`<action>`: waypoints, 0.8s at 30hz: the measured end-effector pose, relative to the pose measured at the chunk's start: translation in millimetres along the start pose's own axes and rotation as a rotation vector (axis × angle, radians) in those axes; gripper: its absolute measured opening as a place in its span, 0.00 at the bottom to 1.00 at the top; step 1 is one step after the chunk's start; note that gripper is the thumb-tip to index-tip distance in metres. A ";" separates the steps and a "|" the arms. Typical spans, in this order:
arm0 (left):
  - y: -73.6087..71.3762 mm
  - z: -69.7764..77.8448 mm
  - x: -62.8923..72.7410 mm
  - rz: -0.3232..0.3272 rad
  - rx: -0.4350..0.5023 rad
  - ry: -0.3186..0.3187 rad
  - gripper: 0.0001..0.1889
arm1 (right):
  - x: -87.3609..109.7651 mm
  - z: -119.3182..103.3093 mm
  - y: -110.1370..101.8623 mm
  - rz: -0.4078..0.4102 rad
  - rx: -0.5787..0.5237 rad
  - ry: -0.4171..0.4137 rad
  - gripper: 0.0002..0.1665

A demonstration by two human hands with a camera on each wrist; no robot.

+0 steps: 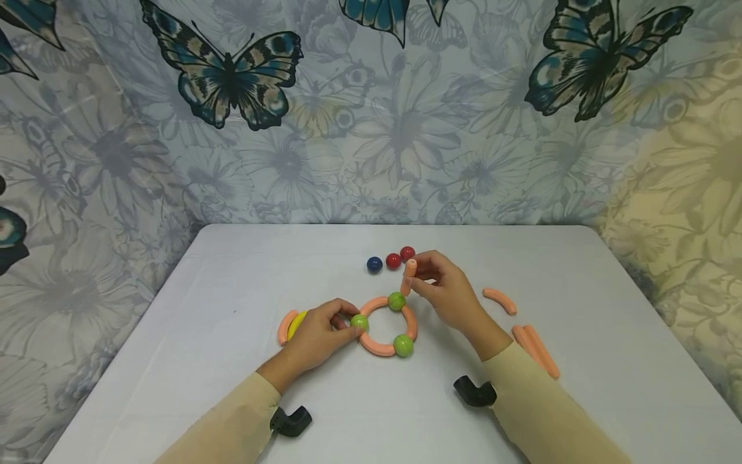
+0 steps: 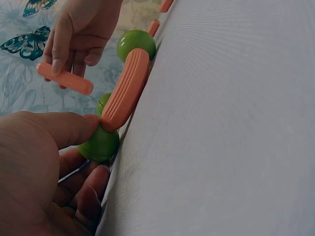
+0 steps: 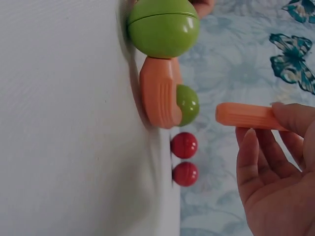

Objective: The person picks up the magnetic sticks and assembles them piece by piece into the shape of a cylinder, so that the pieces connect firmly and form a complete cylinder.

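Note:
A ring of curved orange sticks (image 1: 378, 348) joined by green balls (image 1: 403, 345) lies on the white table. My left hand (image 1: 317, 336) pinches the green ball (image 2: 100, 143) at the ring's left side between thumb and fingers. In my right hand (image 1: 447, 291), thumb and fingertips pinch a short orange stick (image 3: 248, 115), held up near the ring's far green ball (image 1: 397, 301). The right wrist view shows this stick apart from the ring. Beside my left hand lie a curved orange stick (image 1: 286, 327) and a yellow piece (image 1: 297, 323), partly hidden by the hand.
Beyond the ring sit a blue ball (image 1: 374, 265) and two red balls (image 1: 393, 261). On the right are a curved orange stick (image 1: 500, 300) and straight orange sticks (image 1: 542, 351) side by side. Black curved devices (image 1: 475, 392) stick out at both wrists. The table (image 1: 232, 277) meets a butterfly-patterned backdrop.

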State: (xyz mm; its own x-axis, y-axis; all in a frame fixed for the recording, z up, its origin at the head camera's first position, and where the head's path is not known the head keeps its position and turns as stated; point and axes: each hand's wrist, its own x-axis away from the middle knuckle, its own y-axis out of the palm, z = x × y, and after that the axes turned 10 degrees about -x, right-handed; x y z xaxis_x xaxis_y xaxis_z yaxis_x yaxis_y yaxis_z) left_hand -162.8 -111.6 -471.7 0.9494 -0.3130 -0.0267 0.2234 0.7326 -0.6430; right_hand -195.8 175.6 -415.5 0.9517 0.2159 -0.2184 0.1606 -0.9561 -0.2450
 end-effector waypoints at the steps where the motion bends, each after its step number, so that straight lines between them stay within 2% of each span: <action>1: -0.1 0.0 0.0 0.000 -0.001 -0.001 0.13 | -1.9 0.7 2.5 0.000 -0.002 0.001 0.17; 10: -0.6 0.8 0.4 0.001 -0.011 -0.003 0.13 | -8.5 7.0 16.1 -0.020 0.040 0.072 0.16; 24: 0.5 -1.4 0.0 0.001 -0.015 0.001 0.13 | -9.6 9.4 17.2 -0.014 0.066 0.096 0.17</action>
State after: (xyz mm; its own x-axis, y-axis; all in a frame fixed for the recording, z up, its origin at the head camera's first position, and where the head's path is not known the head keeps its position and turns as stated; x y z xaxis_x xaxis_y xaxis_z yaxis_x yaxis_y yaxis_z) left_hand -163.0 -112.1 -473.1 0.9493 -0.3132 -0.0278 0.2195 0.7235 -0.6545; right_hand -204.6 159.0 -426.5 0.9706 0.2062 -0.1239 0.1596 -0.9374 -0.3096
